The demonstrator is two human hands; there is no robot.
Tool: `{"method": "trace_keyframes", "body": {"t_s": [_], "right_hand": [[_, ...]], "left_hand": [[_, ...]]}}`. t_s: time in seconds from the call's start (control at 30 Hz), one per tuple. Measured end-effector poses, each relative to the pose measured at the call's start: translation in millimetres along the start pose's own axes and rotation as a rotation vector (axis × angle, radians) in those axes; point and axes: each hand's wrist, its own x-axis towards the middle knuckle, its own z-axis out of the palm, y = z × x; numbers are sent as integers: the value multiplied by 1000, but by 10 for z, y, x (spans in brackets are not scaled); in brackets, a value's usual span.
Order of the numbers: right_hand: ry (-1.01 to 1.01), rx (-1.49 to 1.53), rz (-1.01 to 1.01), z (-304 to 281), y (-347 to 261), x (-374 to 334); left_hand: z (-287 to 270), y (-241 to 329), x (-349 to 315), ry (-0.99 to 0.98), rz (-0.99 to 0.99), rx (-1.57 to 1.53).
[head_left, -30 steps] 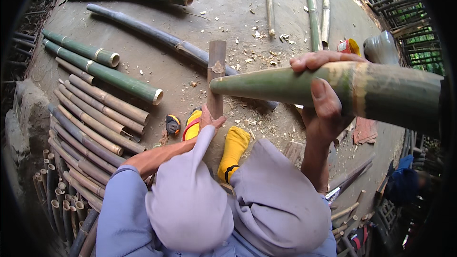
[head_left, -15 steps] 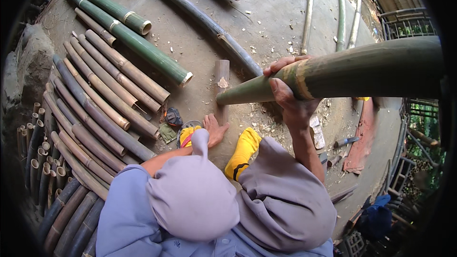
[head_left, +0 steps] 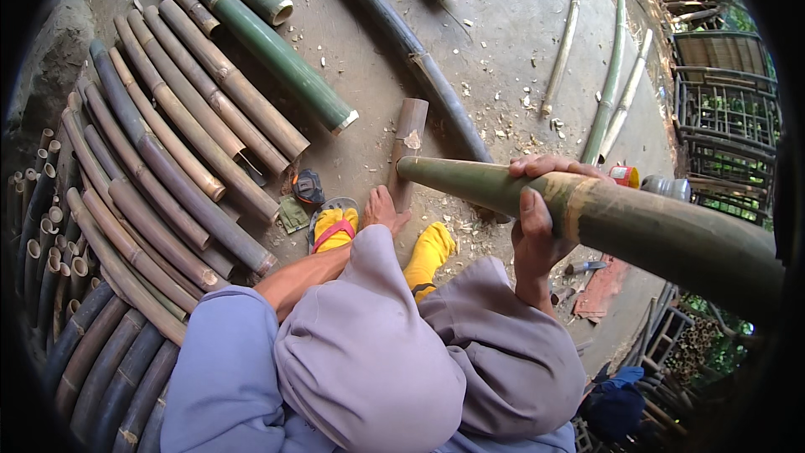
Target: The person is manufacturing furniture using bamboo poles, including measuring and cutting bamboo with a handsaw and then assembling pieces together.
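My right hand [head_left: 549, 210] is wrapped round a thick green bamboo pole [head_left: 478, 184] just beside a pale node ring. From its narrow-looking end, the pole slants across to the right rim, where it passes out of view. That end rests on or against a short brown bamboo piece [head_left: 411, 122] with a pale chipped patch, lying on the ground. My left hand [head_left: 384, 211] lies by the near end of the short piece, its fingers stretched out and holding nothing I can see. Beside it is my foot in a yellow sock [head_left: 335, 229] and sandal.
Brown bamboo poles [head_left: 180, 147] lie in rows at left, with green poles [head_left: 268, 50] beyond them. A long dark pole [head_left: 419, 59] lies ahead. A tape measure [head_left: 308, 187] sits near my left foot. At right are a knife [head_left: 584, 267] and a reddish board [head_left: 599, 289].
The pole's right-hand part has swung lower in the picture and toward me, my right hand moving with it. The view has shifted; my left hand stays by the short bamboo piece.
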Motion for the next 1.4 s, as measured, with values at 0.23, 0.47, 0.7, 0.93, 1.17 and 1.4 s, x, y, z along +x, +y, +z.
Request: {"method": "trace_keyframes", "body": {"t_s": [0.23,0.47,0.7,0.93,1.17,1.4], "right_hand": [[-110,-70,46,-10,-62,83],[-57,-33,32,188,-61,116],[-80,-79,59,20,-62,56],[-52,10,-15,-29,17,-64],[33,38,25,-20,-254,39],[-23,-20,-14,-126,-123,-11]], "left_hand": [[-2,-110,-21,-1,40,-68],[37,-317,57,25,64,-297],[-75,-363,14,112,157,-264],[18,-528,6,216,297,-216],[-108,-480,-34,235,380,-200],[-211,-500,-68,160,386,-246]]}}
